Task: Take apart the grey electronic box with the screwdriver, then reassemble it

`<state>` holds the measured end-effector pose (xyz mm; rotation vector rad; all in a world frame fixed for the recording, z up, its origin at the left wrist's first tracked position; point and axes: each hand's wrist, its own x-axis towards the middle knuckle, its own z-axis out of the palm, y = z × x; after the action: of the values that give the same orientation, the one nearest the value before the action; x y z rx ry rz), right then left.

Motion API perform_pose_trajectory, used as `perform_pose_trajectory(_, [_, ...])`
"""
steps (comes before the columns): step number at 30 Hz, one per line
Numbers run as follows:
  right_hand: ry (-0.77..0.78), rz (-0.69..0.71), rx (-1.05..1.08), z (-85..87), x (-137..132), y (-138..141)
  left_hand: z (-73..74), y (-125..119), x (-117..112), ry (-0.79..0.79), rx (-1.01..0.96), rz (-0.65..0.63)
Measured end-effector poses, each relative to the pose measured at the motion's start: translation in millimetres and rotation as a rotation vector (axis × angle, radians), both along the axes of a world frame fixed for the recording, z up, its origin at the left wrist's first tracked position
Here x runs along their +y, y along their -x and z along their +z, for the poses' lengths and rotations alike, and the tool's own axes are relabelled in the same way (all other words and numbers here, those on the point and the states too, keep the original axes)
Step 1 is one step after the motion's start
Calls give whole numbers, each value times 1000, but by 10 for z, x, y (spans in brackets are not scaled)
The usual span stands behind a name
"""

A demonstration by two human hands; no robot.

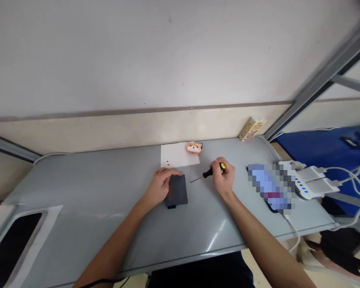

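Head cam obs. Hands apart, each w/ own item. I have the left hand [160, 186] (LH) laid over the far L corner of a dark flat box [179, 193], fingers along its far edge; prob. steadying it vs. sliding on the smooth table [93, 180]. Can't tell if LH is pinching or only pressing, b/c thumb contact is hidden.

Right hand [225, 176] (RH) closed round a screwdriver [208, 173], black/yellow handle; shaft slopes down twd LH, tip just beside box's R edge. Not touching box; can't tell if tip meets table. Grip near the shaft end, approx. like a pen, presumably for fine control.

Beyond LH: white paper [177, 155] w/ two dark specks [168, 163], poss. screws, set there maybe b/c they show up well on white. Orange animal-face case [194, 148] sits on paper's R end, betw. the hands but farther off; might double as a paperweight.

R of RH: phone [268, 186] (blurred), cable [294, 234] at its near end, next to power strip [301, 189], prob. for charging.
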<state>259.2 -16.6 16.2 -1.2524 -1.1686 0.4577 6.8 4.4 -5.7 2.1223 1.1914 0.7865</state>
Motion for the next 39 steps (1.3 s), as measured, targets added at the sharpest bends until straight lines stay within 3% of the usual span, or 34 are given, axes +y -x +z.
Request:
perform_pose_trajectory(9, [-33, 107, -178, 44, -73, 90, 96, -97, -95, -20, -83, 76])
perform_pose_trajectory(18, [-1, 80, -22, 55, -51, 24, 168, -122, -151, -129, 6, -34])
perform_pose_trajectory(25, [80, 248, -70, 87, -128, 87, 244, -147, -209, -339, 159, -38])
perform_pose_trajectory(30, [54, 224, -51, 87, -109, 52, 319, -161, -258, -426, 176, -86])
perform_pose_trajectory(34, [55, 162, 54, 94, -52, 13, 345, -182, -289, -427, 179, -180])
perform_pose_trajectory(39, [93, 233, -15, 97, -73, 66, 327, -181, -290, -335, 223, -229])
